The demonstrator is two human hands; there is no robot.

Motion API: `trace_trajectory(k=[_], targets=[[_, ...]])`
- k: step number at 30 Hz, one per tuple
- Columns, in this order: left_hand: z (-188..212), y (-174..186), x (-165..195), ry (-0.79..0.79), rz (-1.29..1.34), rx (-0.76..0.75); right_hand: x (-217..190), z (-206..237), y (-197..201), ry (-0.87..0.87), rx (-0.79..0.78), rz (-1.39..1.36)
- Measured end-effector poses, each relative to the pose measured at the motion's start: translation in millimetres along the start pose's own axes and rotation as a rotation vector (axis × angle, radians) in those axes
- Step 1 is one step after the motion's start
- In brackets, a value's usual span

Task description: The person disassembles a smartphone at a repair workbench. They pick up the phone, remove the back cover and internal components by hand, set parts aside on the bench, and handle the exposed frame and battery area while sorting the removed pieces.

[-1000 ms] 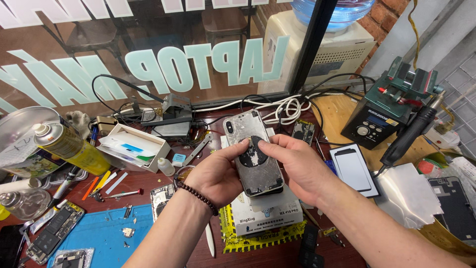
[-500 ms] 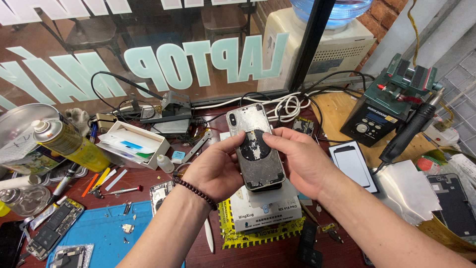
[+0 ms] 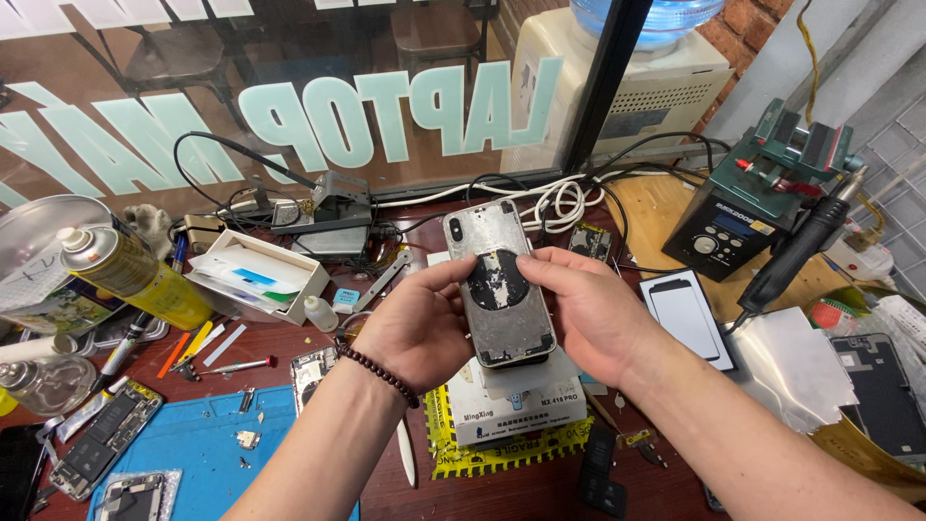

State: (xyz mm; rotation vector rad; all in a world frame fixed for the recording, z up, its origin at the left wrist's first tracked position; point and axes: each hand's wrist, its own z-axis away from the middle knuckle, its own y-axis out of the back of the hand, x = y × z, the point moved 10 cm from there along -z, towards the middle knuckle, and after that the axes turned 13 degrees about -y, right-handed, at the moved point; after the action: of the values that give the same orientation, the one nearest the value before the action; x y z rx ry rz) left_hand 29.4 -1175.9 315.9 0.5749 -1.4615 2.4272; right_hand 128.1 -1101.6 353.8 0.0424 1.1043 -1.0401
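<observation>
Head view: both hands hold a stripped phone back housing (image 3: 499, 286) above a white box (image 3: 516, 403). Left hand (image 3: 417, 326) and right hand (image 3: 590, 314) pinch its sides. Glass appears removed already; dark adhesive residue remains mid-panel.

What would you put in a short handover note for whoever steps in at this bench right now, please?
Left hand: holds the phone back housing by its left edge, thumb on the upper side.
Right hand: holds the right edge, fingers on the dark round patch.
Housing: raised above the white box on the yellow mat, inner side up, scraped grey with dark residue.
Done: housing is stripped bare of parts.
Left: residue remains. Blue mat with small parts lies to the left, hot-air station to the right.
</observation>
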Motion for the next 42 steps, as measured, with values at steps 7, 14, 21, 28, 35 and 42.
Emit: trace_trajectory(k=[7, 14, 21, 28, 35, 42], targets=[[-1, -1, -8, 0.026, 0.025, -0.023, 4, 1, 0, -0.016, 0.036, 0.032], [0, -8, -6, 0.016, 0.006, -0.112, 4, 0, 1, -0.014, 0.023, 0.047], [4, -13, -3, -0.003, -0.016, -0.114, 3, 0, 0, -0.005, -0.017, 0.011], [11, -1, 5, -0.042, -0.066, 0.001, 22, -14, 17, -0.184, -0.047, -0.245], [0, -7, 24, -0.342, -0.570, -0.032, 38, 3, -23, -0.489, -0.529, -0.717], [8, -37, 4, -0.082, -0.315, -0.268, 27, 25, -39, -0.542, -0.611, -0.782]])
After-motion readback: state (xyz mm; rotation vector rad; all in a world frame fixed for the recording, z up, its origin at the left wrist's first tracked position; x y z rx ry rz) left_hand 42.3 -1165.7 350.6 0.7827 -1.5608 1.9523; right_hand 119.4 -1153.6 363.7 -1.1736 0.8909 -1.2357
